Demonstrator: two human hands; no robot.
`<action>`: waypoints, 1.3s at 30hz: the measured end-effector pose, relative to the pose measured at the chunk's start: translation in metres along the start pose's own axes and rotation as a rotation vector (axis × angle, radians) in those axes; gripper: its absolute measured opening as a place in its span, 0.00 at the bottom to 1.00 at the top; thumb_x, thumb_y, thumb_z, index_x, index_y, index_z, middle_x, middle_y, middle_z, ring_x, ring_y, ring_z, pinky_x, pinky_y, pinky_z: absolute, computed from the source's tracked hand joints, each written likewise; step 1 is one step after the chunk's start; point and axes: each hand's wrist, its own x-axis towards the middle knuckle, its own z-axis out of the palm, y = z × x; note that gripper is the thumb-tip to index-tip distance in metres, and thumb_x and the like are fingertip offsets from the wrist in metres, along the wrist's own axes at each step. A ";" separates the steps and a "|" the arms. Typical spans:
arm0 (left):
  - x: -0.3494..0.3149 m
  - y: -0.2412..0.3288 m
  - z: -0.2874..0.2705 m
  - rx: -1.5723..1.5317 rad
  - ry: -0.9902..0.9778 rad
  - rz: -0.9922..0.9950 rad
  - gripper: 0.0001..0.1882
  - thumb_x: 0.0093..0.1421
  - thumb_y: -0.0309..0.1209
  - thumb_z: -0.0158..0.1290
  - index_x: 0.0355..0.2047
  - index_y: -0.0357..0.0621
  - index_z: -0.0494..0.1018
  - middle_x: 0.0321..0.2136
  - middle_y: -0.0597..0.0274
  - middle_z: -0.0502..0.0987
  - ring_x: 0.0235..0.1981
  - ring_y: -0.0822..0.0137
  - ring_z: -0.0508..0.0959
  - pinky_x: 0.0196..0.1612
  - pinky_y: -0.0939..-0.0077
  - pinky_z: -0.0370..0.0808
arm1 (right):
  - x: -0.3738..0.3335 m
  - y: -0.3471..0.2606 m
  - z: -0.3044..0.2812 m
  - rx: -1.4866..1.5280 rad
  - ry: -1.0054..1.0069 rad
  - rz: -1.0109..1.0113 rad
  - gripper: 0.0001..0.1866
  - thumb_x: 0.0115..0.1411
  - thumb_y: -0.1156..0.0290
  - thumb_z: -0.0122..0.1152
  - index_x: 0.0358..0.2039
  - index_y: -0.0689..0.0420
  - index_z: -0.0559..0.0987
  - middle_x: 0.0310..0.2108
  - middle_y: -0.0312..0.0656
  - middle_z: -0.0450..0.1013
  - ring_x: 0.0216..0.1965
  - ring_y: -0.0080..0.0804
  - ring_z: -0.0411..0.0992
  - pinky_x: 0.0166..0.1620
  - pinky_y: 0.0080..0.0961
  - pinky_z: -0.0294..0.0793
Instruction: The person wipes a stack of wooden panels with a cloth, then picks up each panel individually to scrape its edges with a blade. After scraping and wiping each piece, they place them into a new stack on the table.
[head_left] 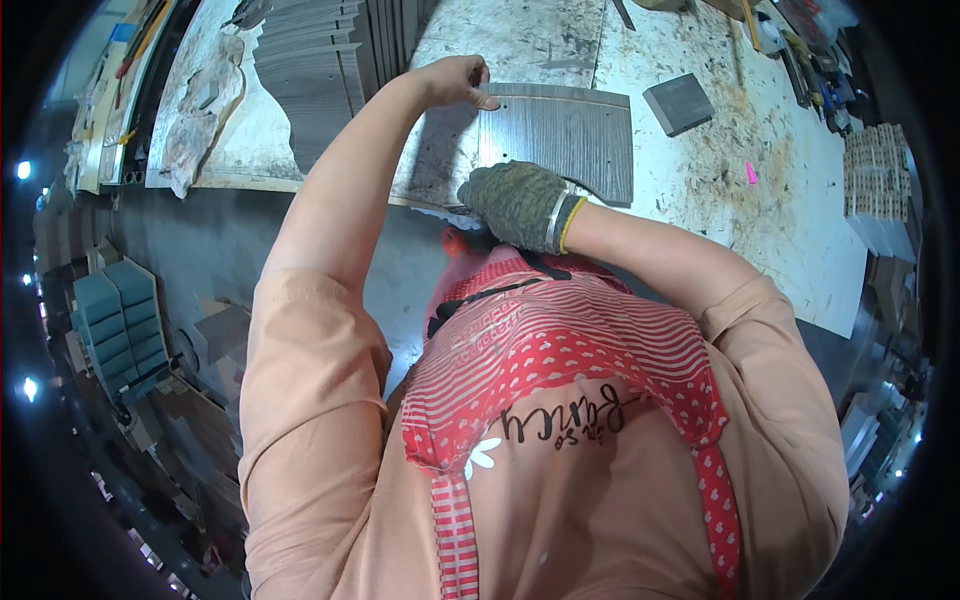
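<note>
Left hand (455, 80) and gloved right hand (518, 200) grip the grey board (570, 135).

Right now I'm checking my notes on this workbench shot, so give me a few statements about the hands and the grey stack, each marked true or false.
1. The right hand wears a dark knitted glove. True.
2. The left hand is gloved too. False: it is bare.
3. Both hands touch the flat grey ridged stack of sheets. True.
4. The small grey block lies on top of that stack. False: it sits apart on the stained white worktop.
5. A small pink object lies on the worktop. True.
</note>
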 end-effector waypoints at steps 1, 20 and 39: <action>0.001 0.001 -0.002 0.007 -0.005 0.003 0.26 0.45 0.44 0.69 0.33 0.45 0.66 0.25 0.68 0.69 0.31 0.70 0.67 0.37 0.73 0.65 | 0.000 0.006 -0.003 -0.006 0.099 -0.025 0.13 0.54 0.71 0.53 0.40 0.56 0.79 0.35 0.46 0.77 0.38 0.40 0.77 0.41 0.35 0.75; -0.058 0.011 0.041 0.128 0.535 0.111 0.13 0.59 0.30 0.54 0.43 0.37 0.74 0.41 0.50 0.75 0.44 0.52 0.74 0.48 0.66 0.70 | -0.038 0.082 0.009 0.242 0.449 0.165 0.21 0.58 0.69 0.50 0.54 0.51 0.71 0.41 0.46 0.72 0.38 0.42 0.73 0.43 0.34 0.74; -0.128 0.052 0.090 -0.352 0.315 -0.297 0.12 0.62 0.33 0.54 0.28 0.35 0.72 0.18 0.62 0.73 0.18 0.75 0.69 0.25 0.78 0.68 | -0.030 0.074 0.027 0.671 0.637 0.118 0.10 0.58 0.67 0.55 0.29 0.59 0.67 0.21 0.41 0.68 0.21 0.28 0.71 0.28 0.27 0.71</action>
